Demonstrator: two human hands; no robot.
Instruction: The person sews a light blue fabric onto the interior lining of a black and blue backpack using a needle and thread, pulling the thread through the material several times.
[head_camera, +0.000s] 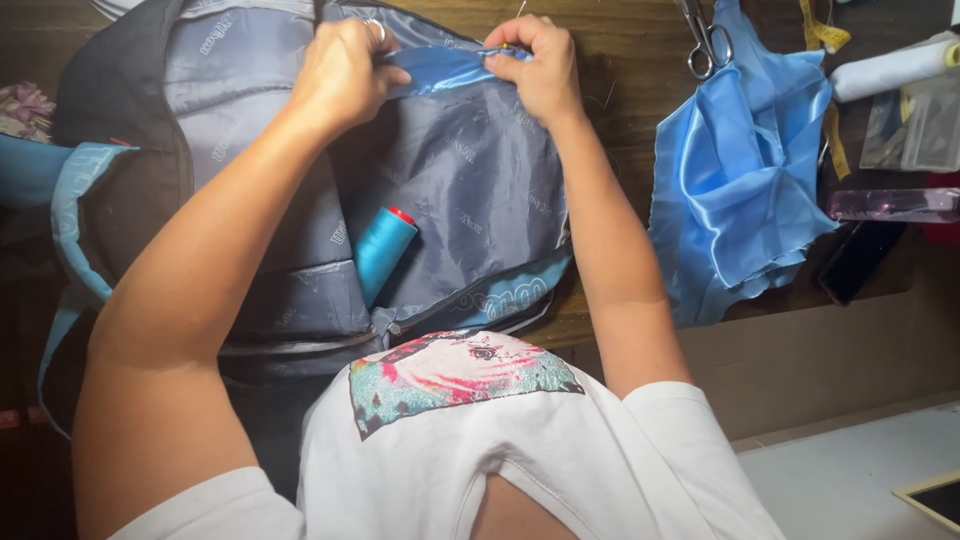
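**Both hands pinch a blue satin strip at the far edge of the opened backpack**

Your left hand (345, 70) is closed, thumb and fingers pinching one end of a blue satin strip (440, 68); your right hand (535, 65) is closed on the other end, knuckles up, so the strip runs taut between them; whether a needle sits in the right fingers cannot be made out, as they cover that spot. The strip lies against the grey lining of the backpack (460, 170), which is spread open on the wooden table (620, 50), near the table's far edge; the bag's top is cut off by the frame, and your left forearm hides much of its middle. A spool of turquoise thread (383, 248) lies on the lining near the bag's near edge, its lower end tucked out of sight behind a fold. Toward the right side of the table, well apart from your hands, lies a heap of blue satin cloth (740, 180); scissors (705, 40) rest at its far end, their tips cut off at the top; beyond it a white roll (890, 68) runs out of view at the right edge.
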